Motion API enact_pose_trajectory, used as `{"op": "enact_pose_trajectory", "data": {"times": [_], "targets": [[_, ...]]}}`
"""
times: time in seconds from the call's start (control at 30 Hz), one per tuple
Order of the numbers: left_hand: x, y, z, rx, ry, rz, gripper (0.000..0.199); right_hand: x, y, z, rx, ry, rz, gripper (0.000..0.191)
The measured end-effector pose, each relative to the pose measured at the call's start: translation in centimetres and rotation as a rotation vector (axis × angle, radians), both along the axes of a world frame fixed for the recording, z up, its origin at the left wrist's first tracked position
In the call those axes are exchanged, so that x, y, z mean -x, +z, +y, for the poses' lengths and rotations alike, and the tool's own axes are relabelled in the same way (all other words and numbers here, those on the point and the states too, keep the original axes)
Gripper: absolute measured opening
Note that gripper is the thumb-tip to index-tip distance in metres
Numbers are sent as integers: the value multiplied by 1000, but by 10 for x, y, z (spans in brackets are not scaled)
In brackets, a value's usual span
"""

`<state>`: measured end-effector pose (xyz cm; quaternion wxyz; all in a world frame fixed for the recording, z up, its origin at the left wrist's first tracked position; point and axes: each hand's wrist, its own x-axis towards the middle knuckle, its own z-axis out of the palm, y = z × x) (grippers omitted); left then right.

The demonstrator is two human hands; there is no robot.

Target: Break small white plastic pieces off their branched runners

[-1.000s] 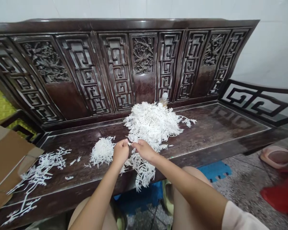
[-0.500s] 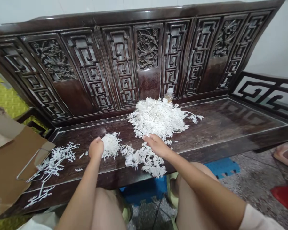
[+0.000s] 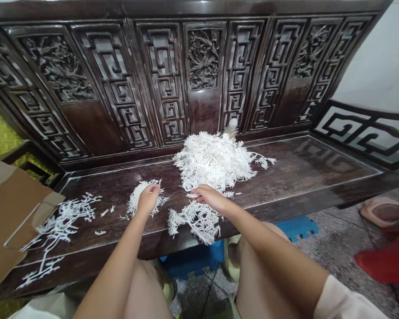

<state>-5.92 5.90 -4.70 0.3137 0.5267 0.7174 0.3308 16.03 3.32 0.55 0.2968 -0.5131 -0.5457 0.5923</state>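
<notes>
A large heap of white branching pieces [image 3: 216, 159] lies on the dark wooden bench [image 3: 286, 177]. In front of it, near the bench edge, is a looser white cluster [image 3: 199, 221]. My right hand [image 3: 208, 196] is between the two, its fingers pinched on a small white piece [image 3: 193, 195]. To the left, my left hand [image 3: 149, 198] is over a smaller white pile [image 3: 136, 195], fingers closed, with a thin white tip showing at the fingertips; what it holds is too small to make out surely.
White branched stems [image 3: 66, 217] and small bits lie on the bench's left part, by a cardboard piece [image 3: 20, 212] with a metal wire. A capped bottle [image 3: 232, 127] stands behind the heap. A red object [image 3: 385, 257] and another person's foot are at the right.
My left hand has moved right, from the small pile's left side to over it. My right hand has shifted slightly left, and a white piece now shows in its fingers. The view has shifted a little.
</notes>
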Motion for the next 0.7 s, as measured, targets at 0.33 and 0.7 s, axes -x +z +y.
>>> {"op": "enact_pose_trajectory", "data": {"times": [0.33,0.7], "targets": [[-71,38,-33,-70,-430,-377,36,7,-7,0,-73,69,26,28],[-73,38,-32,-319,-89,-241,36,31,-10,-13,-194,-208,-23,27]]}}
